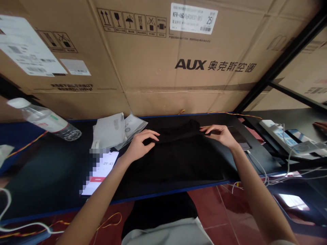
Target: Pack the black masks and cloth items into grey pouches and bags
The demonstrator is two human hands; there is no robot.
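A piece of black cloth [181,153], perhaps a folded garment, lies spread on the black tabletop [51,177] in front of me. Its outline partly blends into the dark surface. At its upper left edge, my left hand [141,144] has thumb and fingers closed on the fabric. My right hand [221,134] pinches the upper right edge, beside a small raised fold. Between the two hands the cloth's top edge is creased.
A phone [102,173] with a lit screen lies left, near grey plastic packets [108,131]. A water bottle [48,119] lies tilted farther left. A dark phone [238,137] with a cable and a power strip [278,134] are right. A large cardboard box [153,68] stands behind.
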